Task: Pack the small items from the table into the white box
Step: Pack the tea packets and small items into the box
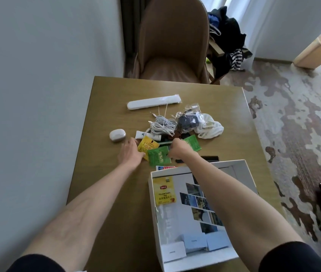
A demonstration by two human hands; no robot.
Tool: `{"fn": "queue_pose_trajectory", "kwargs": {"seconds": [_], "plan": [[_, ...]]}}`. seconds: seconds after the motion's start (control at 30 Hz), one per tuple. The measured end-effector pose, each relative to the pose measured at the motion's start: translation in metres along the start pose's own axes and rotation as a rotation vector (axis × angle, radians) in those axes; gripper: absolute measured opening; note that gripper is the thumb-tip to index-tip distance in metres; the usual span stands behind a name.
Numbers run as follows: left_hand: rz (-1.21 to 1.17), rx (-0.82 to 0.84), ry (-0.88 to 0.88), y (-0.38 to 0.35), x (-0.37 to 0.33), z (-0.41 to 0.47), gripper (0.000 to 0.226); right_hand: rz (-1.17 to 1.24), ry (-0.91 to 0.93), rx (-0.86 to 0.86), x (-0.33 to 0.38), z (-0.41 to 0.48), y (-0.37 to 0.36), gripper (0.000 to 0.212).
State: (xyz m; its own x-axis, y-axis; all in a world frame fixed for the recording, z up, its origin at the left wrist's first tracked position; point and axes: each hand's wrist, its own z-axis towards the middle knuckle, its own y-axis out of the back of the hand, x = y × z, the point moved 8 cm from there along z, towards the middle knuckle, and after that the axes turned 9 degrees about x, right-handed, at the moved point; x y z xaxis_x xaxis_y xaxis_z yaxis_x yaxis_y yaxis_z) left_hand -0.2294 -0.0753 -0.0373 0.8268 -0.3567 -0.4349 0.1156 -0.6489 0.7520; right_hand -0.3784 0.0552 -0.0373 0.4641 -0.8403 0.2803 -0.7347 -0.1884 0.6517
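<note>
The white box [153, 213] stands open at the table's near right. Inside it lie a yellow Lipton tea bag [163, 191] and small white cartons [175, 250]. Just beyond the box is a pile of small items. My right hand [179, 149] is curled, its fingers pinching the edge of a green packet [158, 157]. My left hand [130, 152] lies flat with its fingers apart, touching a yellow packet [147, 145]. Around them lie a second green packet [193, 143], a white tube [145, 134], a coiled white cable [162, 125], a white earbud case [116, 135] and a long white case [153, 102].
A clear bag of dark items [189, 118] and a white cloth [211, 127] lie at the pile's right. A red-and-blue packet [165, 167] and a black item [210, 158] sit by the box's far rim. A brown chair [173, 46] faces the table's far edge; a wall runs along the left.
</note>
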Motion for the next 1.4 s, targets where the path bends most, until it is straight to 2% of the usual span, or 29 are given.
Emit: {"fn": "queue_pose_trajectory", "kwargs": {"seconds": [0.13, 0.23, 0.27, 0.33, 0.43, 0.53, 0.63, 0.7, 0.77, 0.87, 0.97, 1.03, 1.13, 1.2, 1.27, 1.33, 1.4], "plan": [[-0.207, 0.013, -0.062, 0.011, -0.003, 0.001, 0.032, 0.133, 0.158, 0.019, 0.009, -0.002, 0.009, 0.01], [-0.289, 0.009, -0.1, 0.021, -0.004, -0.005, 0.022, 0.177, 0.191, -0.017, 0.006, -0.005, 0.016, 0.006], [-0.296, 0.008, -0.1, 0.023, -0.003, -0.008, 0.019, 0.12, 0.199, -0.022, 0.007, -0.006, 0.015, 0.011], [-0.306, -0.009, -0.088, 0.028, 0.001, -0.015, 0.015, -0.11, 0.255, -0.028, 0.017, -0.007, 0.009, 0.035], [-0.323, -0.059, -0.086, 0.04, 0.009, -0.03, 0.019, -0.468, 0.391, -0.024, 0.043, -0.011, -0.005, 0.056], [-0.412, -0.09, -0.09, 0.051, 0.022, -0.053, 0.02, -0.762, 0.458, -0.017, 0.061, -0.013, -0.015, 0.06], [-0.485, -0.173, -0.099, 0.064, 0.034, -0.079, 0.012, -0.921, 0.451, 0.0, 0.067, -0.011, -0.022, 0.056], [-0.508, -0.222, -0.104, 0.072, 0.038, -0.096, 0.009, -0.908, 0.461, 0.012, 0.07, -0.01, -0.024, 0.036], [-0.537, -0.246, -0.119, 0.077, 0.041, -0.11, 0.011, -0.759, 0.482, 0.013, 0.071, -0.011, -0.019, 0.018], [-0.547, -0.258, -0.124, 0.081, 0.039, -0.125, 0.016, -0.598, 0.543, 0.027, 0.069, -0.019, -0.009, 0.015], [-0.533, -0.268, -0.118, 0.08, 0.035, -0.135, 0.016, -0.721, 0.572, 0.105, 0.068, -0.027, -0.018, 0.036], [-0.522, -0.272, -0.114, 0.076, 0.033, -0.138, 0.015, -0.861, 0.597, 0.122, 0.072, -0.028, -0.028, 0.04], [-0.517, -0.271, -0.105, 0.067, 0.038, -0.14, 0.011, -0.993, 0.632, 0.076, 0.085, -0.029, -0.036, 0.045], [-0.498, -0.274, -0.092, 0.062, 0.045, -0.139, 0.01, -1.056, 0.654, 0.014, 0.093, -0.027, -0.041, 0.066], [-0.489, -0.266, -0.075, 0.058, 0.054, -0.136, 0.011, -1.096, 0.638, -0.004, 0.096, -0.021, -0.047, 0.076], [-0.471, -0.251, -0.056, 0.054, 0.061, -0.132, 0.013, -1.065, 0.618, 0.033, 0.097, -0.016, -0.05, 0.075], [-0.457, -0.238, -0.041, 0.052, 0.066, -0.129, 0.012, -0.961, 0.617, 0.12, 0.098, -0.016, -0.046, 0.062]]}}
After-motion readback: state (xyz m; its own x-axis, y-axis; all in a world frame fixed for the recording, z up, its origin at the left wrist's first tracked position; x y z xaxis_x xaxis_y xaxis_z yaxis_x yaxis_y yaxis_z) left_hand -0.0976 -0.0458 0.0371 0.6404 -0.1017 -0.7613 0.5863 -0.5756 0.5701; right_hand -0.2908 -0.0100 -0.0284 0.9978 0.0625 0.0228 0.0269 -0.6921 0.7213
